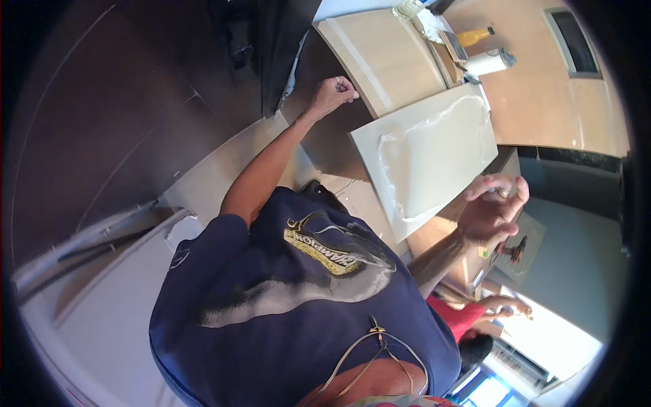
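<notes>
My left hand [333, 96] is raised beside the near left edge of a light brown board [376, 57] crossed by a pale strip. Its fingers curl in toward the thumb, and whatever they may hold is too small to make out. To the right, a flat pale panel [434, 159] lies at a slant, with a ragged line of white paste [388, 197] running round its face. My right hand [493, 210] hovers by the panel's lower right corner, fingers bent and apart, nothing in them.
An orange-yellow bottle [475, 36], a white cylinder [489, 62] and crumpled white wrapping [430, 26] are grouped beyond the boards. A red and black tool [513, 251] lies at the right. Another person's red sleeve [456, 317] and hand [505, 305] show at lower right.
</notes>
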`<action>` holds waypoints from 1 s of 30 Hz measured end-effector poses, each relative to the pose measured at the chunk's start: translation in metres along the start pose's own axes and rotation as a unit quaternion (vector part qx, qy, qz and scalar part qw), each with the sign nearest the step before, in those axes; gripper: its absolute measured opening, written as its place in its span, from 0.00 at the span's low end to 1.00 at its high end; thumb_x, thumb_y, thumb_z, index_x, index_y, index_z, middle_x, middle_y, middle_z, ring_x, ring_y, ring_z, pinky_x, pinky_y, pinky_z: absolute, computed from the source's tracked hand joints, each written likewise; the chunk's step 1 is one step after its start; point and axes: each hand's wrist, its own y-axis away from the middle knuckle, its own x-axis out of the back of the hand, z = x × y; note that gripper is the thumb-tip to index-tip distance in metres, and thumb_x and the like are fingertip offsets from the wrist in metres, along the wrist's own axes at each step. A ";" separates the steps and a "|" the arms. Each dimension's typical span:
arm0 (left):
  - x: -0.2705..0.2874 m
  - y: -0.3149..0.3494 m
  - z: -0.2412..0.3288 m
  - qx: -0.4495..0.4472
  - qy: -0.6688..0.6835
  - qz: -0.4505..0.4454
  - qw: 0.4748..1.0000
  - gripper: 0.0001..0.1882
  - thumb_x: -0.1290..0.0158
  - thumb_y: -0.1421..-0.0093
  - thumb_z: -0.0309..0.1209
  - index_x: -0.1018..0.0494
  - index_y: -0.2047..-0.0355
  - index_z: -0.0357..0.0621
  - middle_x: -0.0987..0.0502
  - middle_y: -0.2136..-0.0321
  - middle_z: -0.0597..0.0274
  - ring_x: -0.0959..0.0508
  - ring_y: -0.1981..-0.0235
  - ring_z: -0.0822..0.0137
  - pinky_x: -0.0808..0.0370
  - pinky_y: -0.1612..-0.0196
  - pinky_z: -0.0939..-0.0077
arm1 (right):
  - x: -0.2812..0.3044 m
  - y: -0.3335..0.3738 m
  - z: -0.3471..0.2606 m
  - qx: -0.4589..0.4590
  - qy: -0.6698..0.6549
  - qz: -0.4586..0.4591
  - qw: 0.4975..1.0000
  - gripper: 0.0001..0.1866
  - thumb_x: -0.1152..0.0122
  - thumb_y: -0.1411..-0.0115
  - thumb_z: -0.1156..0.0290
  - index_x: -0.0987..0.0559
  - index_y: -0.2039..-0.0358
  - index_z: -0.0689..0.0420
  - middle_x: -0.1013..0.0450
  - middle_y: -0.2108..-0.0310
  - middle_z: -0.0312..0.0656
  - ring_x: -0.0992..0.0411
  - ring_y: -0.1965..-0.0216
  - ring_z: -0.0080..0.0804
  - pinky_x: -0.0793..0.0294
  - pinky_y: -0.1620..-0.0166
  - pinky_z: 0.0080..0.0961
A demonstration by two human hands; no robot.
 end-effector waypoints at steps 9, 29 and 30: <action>-0.023 0.008 -0.017 0.020 0.108 0.048 0.993 0.07 0.37 0.43 0.28 0.23 0.69 0.38 0.18 0.75 0.59 0.17 0.76 0.71 0.21 0.69 0.75 | -0.122 0.029 -0.020 -0.043 0.122 0.086 0.988 0.48 0.48 0.35 0.31 0.41 0.32 0.61 0.25 0.58 0.56 0.23 0.73 0.36 0.24 0.63 0.26; -0.020 0.000 -0.010 0.042 0.127 0.029 0.991 0.07 0.40 0.39 0.27 0.25 0.66 0.36 0.18 0.74 0.57 0.16 0.73 0.68 0.17 0.68 0.74 | -0.169 0.086 -0.041 -0.063 0.274 0.169 0.945 0.45 0.43 0.35 0.35 0.37 0.34 0.63 0.23 0.56 0.57 0.21 0.73 0.36 0.21 0.66 0.26; -0.022 0.003 -0.011 0.037 0.131 0.032 0.990 0.07 0.40 0.39 0.27 0.25 0.66 0.36 0.18 0.74 0.57 0.16 0.73 0.68 0.17 0.68 0.74 | -0.169 0.087 -0.041 -0.060 0.275 0.163 0.946 0.45 0.43 0.35 0.35 0.37 0.34 0.63 0.23 0.56 0.57 0.21 0.73 0.36 0.21 0.66 0.26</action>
